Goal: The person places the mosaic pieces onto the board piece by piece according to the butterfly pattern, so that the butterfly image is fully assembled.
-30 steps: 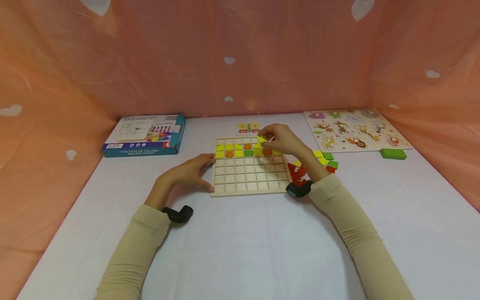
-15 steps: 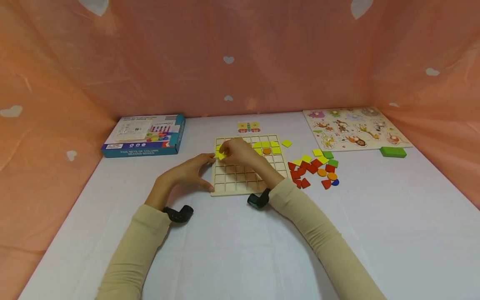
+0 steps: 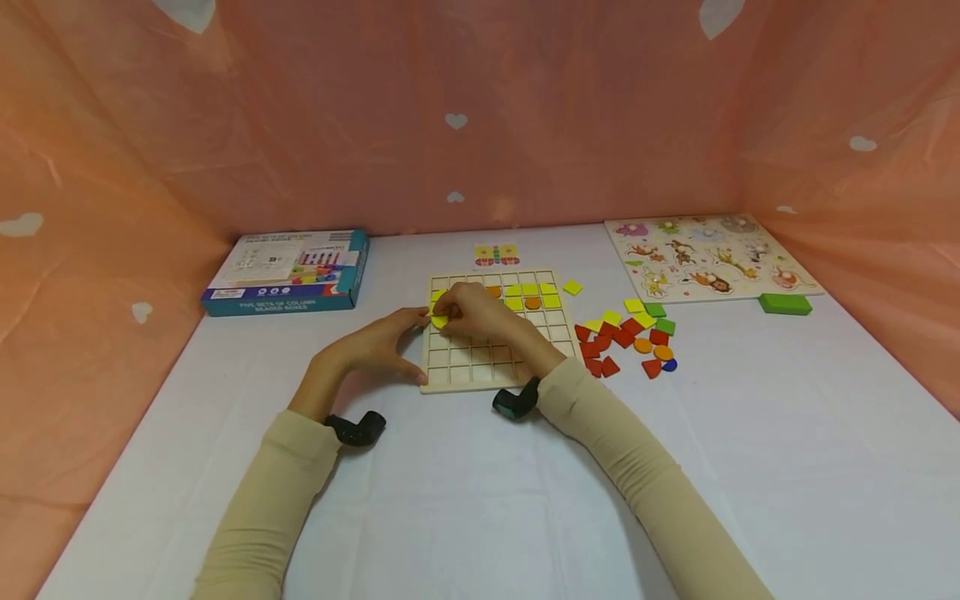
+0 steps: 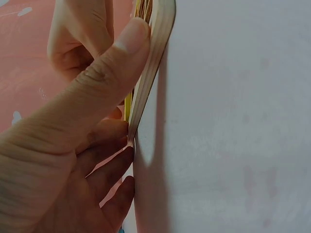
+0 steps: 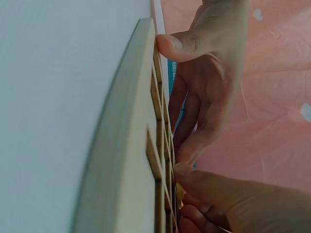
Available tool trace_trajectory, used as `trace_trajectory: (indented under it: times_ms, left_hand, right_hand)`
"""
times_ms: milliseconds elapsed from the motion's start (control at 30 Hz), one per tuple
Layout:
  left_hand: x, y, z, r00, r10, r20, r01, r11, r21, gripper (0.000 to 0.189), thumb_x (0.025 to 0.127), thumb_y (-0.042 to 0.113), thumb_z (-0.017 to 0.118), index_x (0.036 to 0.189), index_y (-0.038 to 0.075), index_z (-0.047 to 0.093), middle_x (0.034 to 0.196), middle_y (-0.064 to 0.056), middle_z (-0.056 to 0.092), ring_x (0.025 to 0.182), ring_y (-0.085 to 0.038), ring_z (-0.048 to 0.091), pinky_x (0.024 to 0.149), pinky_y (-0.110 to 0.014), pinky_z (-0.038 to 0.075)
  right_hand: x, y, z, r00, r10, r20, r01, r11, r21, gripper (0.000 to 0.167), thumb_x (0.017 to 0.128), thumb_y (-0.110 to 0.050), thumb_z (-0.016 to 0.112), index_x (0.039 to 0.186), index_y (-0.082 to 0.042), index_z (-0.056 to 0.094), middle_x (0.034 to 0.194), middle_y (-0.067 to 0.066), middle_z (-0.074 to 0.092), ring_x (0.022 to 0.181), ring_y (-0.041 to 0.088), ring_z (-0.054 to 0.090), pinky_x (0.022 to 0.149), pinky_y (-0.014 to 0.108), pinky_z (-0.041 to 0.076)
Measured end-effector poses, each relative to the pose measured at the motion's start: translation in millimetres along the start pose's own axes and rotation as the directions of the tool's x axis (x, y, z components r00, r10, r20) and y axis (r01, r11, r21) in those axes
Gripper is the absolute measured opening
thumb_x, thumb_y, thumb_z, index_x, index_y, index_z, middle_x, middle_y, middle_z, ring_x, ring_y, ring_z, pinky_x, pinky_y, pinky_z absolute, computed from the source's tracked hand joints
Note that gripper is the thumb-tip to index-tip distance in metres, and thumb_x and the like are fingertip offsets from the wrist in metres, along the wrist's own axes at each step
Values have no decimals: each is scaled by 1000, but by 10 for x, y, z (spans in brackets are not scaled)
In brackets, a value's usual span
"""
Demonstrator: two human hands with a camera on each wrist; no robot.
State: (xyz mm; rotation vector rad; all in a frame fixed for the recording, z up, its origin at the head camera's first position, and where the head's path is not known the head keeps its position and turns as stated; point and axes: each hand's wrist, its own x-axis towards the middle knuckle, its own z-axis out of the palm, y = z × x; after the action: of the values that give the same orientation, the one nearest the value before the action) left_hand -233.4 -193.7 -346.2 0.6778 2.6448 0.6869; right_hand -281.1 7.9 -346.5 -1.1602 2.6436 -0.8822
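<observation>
A wooden grid board (image 3: pixel 459 375) lies mid-table, with yellow tiles (image 3: pixel 550 301) and an orange disc (image 3: pixel 532 303) in its far rows. My left hand (image 3: pixel 375 342) rests along the board's left edge. In the left wrist view its thumb (image 4: pixel 114 60) touches the rim while the other fingers lie extended by the side. Reaching across the board, my right hand (image 3: pixel 483 312) pinches a yellow tile (image 3: pixel 438 322) at the left end of those rows, close to the left index fingertip. The right hand hides several cells.
A small butterfly pattern card (image 3: pixel 497 254) lies behind the board. One yellow tile (image 3: pixel 572 287) is off its far right corner; red pieces (image 3: pixel 624 337), green tiles (image 3: pixel 664 327) and discs (image 3: pixel 663 353) lie loose to the right. A boxed set (image 3: pixel 285 271) and an animal puzzle (image 3: pixel 705 258) stand farther out.
My right hand has crossed from the board's far right to its left end, then shifted slightly at the yellow tile there. My left hand has stayed at the edge.
</observation>
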Motion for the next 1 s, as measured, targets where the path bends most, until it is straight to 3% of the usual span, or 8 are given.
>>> trace_trajectory:
  times_ms: [467, 1000]
  left_hand:
    - [-7, -18, -9, 1000, 10, -4, -10, 1000, 3, 97, 68, 40, 82, 142, 2, 33, 150, -16, 27, 139, -33, 21, 113, -48, 18]
    - [8, 7, -3, 1000, -8, -3, 8, 1000, -21, 100, 65, 41, 83, 142, 1, 33, 149, -17, 28, 139, -32, 22, 113, -47, 19]
  right_hand:
    - [29, 85, 79, 997, -55, -60, 54, 998, -13, 22, 84, -17, 70, 101, -3, 70, 97, 7, 67, 87, 15, 61, 77, 22, 50]
    - [24, 88, 110, 991, -52, -125, 52, 999, -8, 15, 82, -15, 72, 91, -4, 72, 88, 5, 68, 83, 15, 58, 73, 22, 48]
